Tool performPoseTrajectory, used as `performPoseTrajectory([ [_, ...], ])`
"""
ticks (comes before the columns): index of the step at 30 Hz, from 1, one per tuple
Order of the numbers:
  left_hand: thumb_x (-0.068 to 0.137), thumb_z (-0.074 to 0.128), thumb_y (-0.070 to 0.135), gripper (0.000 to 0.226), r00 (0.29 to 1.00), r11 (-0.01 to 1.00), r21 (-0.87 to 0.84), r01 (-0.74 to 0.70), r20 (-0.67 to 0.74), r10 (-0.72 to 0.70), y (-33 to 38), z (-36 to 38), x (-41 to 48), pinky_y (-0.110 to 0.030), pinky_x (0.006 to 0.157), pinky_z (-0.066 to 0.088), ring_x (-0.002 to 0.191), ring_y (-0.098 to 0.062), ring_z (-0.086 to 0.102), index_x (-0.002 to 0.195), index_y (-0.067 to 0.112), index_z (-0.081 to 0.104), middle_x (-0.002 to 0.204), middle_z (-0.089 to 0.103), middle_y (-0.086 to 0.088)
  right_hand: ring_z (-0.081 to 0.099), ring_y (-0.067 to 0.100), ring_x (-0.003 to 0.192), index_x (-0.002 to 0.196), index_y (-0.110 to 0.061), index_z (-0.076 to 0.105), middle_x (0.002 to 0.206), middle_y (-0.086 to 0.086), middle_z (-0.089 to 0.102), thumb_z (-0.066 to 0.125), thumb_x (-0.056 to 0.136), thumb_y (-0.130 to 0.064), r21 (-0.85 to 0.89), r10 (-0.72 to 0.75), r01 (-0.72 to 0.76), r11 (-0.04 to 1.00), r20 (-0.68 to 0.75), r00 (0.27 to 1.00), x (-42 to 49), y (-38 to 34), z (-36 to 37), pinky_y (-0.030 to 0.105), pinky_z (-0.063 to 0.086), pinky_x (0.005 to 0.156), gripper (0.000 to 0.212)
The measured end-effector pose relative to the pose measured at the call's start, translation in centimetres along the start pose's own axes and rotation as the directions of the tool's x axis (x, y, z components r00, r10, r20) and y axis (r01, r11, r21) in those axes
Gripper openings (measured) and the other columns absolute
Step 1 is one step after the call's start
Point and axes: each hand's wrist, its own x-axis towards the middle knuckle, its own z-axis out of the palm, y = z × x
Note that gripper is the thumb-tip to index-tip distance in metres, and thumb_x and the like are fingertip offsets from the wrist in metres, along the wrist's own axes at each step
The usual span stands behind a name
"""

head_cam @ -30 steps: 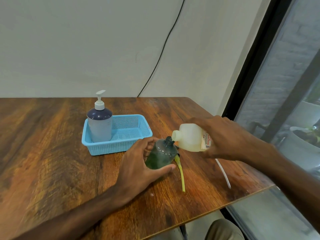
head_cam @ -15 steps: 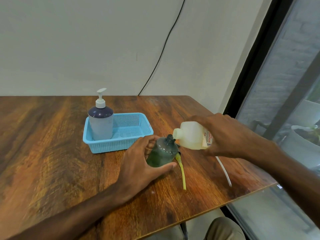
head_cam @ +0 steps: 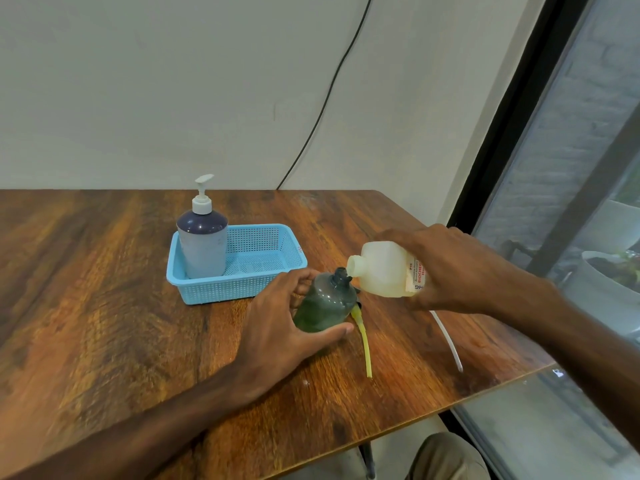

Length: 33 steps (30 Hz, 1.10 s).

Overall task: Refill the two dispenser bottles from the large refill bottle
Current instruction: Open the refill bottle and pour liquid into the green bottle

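My left hand grips a dark green see-through dispenser bottle standing on the wooden table, its neck open with no pump on it. In my right hand is the whitish refill bottle, tipped on its side with its open mouth against the green bottle's neck. A second dispenser bottle, grey-blue with a white pump, stands upright in the left end of a blue basket. A yellow pump tube lies on the table beside the green bottle.
A white tube lies near the table's right edge. A window frame and glass run along the right side. A black cable hangs down the wall behind the table. A knee in khaki shows below the table's front edge.
The refill bottle has stayed tipped at the green bottle's neck, shifting only slightly. My left hand has kept its grip. The view has moved a little.
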Motion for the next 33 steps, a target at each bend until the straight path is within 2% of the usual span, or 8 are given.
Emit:
performPoseTrajectory([
  [6, 0.058, 0.086, 0.072, 0.079, 1.000, 1.000, -0.008, 0.001, -0.001, -0.001, -0.03, 0.03, -0.06, -0.004, 0.079, 0.048, 0.111, 0.017, 0.050, 0.124, 0.046, 0.051, 0.109, 0.054, 0.036, 0.050, 0.013, 0.121, 0.150, -0.042, 0.034, 0.138, -0.010, 0.054, 0.083, 0.074, -0.048, 0.006, -0.006, 0.006, 1.000, -0.007, 1.000, 0.02, -0.36, -0.39, 0.022, 0.036, 0.087, 0.091],
  [18, 0.059, 0.088, 0.069, 0.079, 1.000, 1.000, -0.009, -0.008, -0.005, 0.008, 0.18, -0.10, -0.06, -0.001, 0.080, 0.045, 0.110, 0.023, 0.047, 0.124, 0.045, 0.051, 0.109, 0.053, 0.036, 0.048, 0.012, 0.124, 0.151, -0.040, 0.034, 0.140, -0.010, 0.052, 0.083, 0.073, -0.048, 0.007, 0.005, -0.005, 1.000, 0.008, 1.000, 0.03, -0.34, -0.44, 0.021, 0.034, 0.089, 0.092],
  [33, 0.058, 0.087, 0.071, 0.080, 1.000, 1.000, -0.013, 0.003, 0.005, -0.003, -0.04, -0.02, -0.02, -0.003, 0.080, 0.047, 0.112, 0.017, 0.049, 0.126, 0.043, 0.055, 0.109, 0.055, 0.035, 0.049, 0.011, 0.123, 0.150, -0.041, 0.035, 0.139, -0.011, 0.053, 0.084, 0.073, -0.048, 0.009, 0.004, -0.005, 1.000, 0.009, 1.000, 0.04, -0.39, -0.50, 0.021, 0.035, 0.088, 0.092],
])
